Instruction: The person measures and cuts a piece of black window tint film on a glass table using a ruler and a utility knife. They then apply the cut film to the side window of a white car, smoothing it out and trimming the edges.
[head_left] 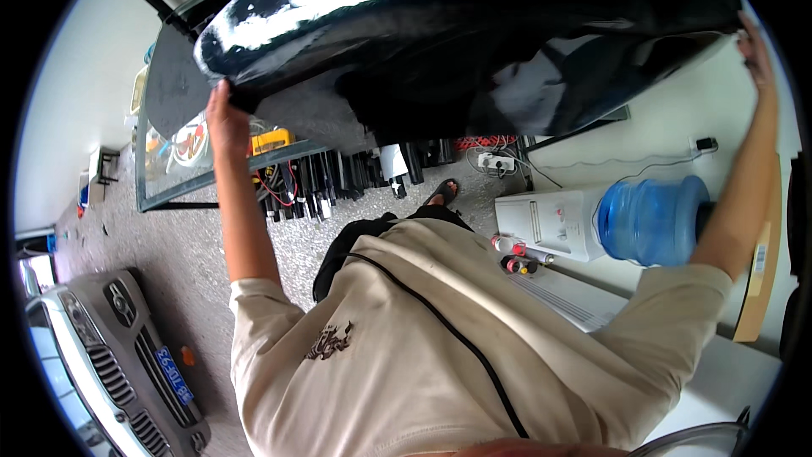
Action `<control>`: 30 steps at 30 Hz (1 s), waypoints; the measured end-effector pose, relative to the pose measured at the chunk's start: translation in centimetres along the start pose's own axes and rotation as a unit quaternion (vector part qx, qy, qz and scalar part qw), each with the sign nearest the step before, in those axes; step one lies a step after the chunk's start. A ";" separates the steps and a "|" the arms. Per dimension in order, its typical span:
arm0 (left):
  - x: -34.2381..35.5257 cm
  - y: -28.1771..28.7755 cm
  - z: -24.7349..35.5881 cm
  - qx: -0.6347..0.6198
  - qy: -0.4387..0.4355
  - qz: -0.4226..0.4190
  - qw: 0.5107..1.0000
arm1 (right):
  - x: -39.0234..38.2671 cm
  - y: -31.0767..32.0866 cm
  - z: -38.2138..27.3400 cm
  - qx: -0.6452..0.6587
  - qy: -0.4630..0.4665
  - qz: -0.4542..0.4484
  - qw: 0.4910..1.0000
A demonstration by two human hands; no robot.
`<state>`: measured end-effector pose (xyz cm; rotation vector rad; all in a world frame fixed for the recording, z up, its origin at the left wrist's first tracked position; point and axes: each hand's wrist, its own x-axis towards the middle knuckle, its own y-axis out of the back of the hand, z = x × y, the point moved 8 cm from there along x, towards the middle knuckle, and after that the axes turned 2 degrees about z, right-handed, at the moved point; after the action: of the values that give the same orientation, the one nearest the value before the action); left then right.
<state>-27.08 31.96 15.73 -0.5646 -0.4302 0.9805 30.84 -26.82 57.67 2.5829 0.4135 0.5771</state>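
A large, glossy black curved panel [440, 51] spans the top of the view, raised in front of me in both hands. My left hand [228, 125] is closed on its lower left corner, thumb at the edge and the other fingers mostly hidden. At the far right end, my right hand [755, 55] is closed around the panel's edge, arm stretched up. Reflections cover the shiny surface, and its exact kind does not show. Behind and below it stands a glass-topped table [173, 195] with a dark frame.
A yellow device [271, 141] and cables lie by the table. Beneath are several dark upright pieces [338, 182] and a white power strip [496, 162]. To the right lies a white water dispenser [550, 220] with a blue bottle [647, 218]. A car [118, 355] stands lower left.
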 end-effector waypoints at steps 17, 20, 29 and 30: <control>-0.3 16.0 -2.4 0.309 0.104 0.068 0.943 | -20.8 -29.5 38.8 0.263 -0.346 -0.107 0.894; 1.0 20.2 -3.3 0.579 -0.022 -0.020 0.815 | -20.2 -32.8 39.9 0.244 -0.367 -0.139 0.887; 1.9 24.4 -9.4 0.472 0.250 0.203 0.821 | -16.1 -37.4 43.9 0.177 -0.375 -0.216 0.884; 2.4 25.4 -9.5 0.498 0.245 0.207 0.805 | -16.0 -37.8 44.5 0.166 -0.373 -0.221 0.885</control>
<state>-36.96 42.72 -7.29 0.0905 0.7070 1.2609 30.51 -17.07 -2.06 2.6271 0.8336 -0.6906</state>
